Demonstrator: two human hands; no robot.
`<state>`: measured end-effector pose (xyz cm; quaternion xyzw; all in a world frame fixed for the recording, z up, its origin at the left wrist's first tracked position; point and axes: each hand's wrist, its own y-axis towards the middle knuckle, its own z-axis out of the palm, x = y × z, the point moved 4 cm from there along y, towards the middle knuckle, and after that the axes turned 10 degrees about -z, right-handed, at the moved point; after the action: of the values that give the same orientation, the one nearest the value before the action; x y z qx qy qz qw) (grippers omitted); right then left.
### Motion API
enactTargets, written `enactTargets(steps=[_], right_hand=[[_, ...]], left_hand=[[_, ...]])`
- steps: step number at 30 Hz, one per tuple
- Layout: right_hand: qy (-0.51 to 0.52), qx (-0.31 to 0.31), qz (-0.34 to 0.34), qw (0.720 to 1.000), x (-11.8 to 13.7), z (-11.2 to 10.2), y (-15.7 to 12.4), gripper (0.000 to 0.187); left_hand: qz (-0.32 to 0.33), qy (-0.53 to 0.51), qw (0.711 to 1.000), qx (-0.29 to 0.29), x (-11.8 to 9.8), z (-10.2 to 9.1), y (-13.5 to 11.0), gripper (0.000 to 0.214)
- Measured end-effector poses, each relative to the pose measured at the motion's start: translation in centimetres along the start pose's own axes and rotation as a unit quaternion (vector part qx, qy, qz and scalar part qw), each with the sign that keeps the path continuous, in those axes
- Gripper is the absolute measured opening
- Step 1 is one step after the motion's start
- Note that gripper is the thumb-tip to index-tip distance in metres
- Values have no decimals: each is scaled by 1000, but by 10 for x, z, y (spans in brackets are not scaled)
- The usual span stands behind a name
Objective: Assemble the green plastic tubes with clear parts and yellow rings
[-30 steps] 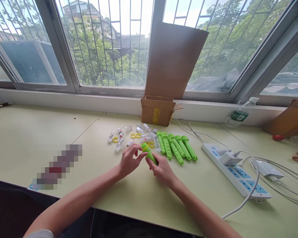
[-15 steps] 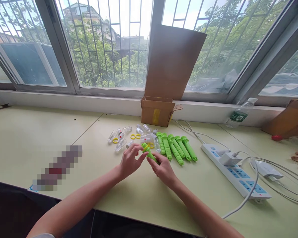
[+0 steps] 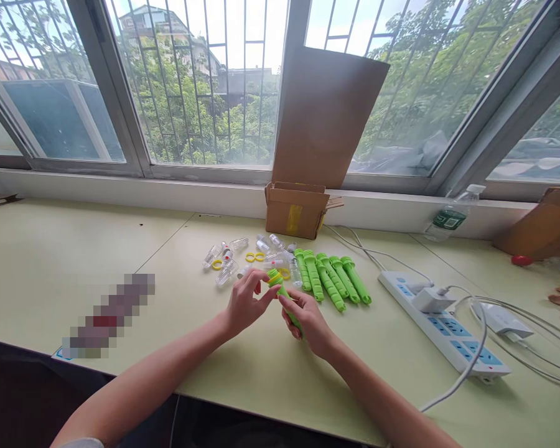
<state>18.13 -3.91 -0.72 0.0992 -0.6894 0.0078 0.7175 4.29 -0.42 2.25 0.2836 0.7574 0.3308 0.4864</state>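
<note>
Between my hands is a green plastic handle (image 3: 275, 279), ridged at its top end, with a yellow ring around it near that end. My right hand (image 3: 308, 318) is wrapped round its lower part. The thumb and fingers of my left hand (image 3: 246, 303) pinch the upper end by the yellow ring. Several similar green handles (image 3: 329, 283) lie side by side just beyond my right hand. Past my left hand are scattered clear plastic bulb-shaped covers (image 3: 227, 272) and loose yellow rings (image 3: 217, 265). Some small pieces there are too jumbled to tell apart.
A small cardboard box (image 3: 290, 214) stands at the window sill, with a cardboard sheet (image 3: 329, 112) behind it. To the right lie a white power strip (image 3: 441, 323) with cables, an adapter (image 3: 501, 319) and a plastic bottle (image 3: 448, 218). A blurred-out object (image 3: 107, 314) is at left.
My right hand has shifted its grip, fingers now curled further round the handle, whose lower end shows below them. The handle stands slightly steeper. My left hand stays at the top end.
</note>
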Motion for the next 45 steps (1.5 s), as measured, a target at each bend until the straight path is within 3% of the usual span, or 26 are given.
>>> enactTargets(steps=[4, 9, 16, 20, 26, 34, 40, 45], right_hand=[[-3, 5, -15, 1000, -2, -1, 1, 38], [-89, 3, -71, 993, -3, -3, 2, 35], [-269, -71, -181, 943, 9, -8, 2, 28], [-234, -69, -165, 956, 6, -9, 2, 28], [-95, -26, -76, 992, -3, -7, 1, 28], [13, 31, -20, 999, -1, -1, -2, 30], [-83, 36, -60, 994, -8, -1, 0, 33], [-193, -8, -126, 973, -5, -4, 1, 28]], left_hand=[[5, -6, 1000, 16, -1, 0, 0, 23], [9, -9, 1000, 17, 1, 0, -2, 23], [9, 2, 1000, -3, 4, 0, -5, 22], [6, -1, 1000, 11, 3, 0, -4, 24], [14, 1, 1000, 19, 4, 0, -2, 26], [24, -24, 999, 17, 1, -2, -1, 26], [18, -42, 999, 10, 6, -5, 1, 23], [29, -23, 999, 11, 6, -3, -1, 19]])
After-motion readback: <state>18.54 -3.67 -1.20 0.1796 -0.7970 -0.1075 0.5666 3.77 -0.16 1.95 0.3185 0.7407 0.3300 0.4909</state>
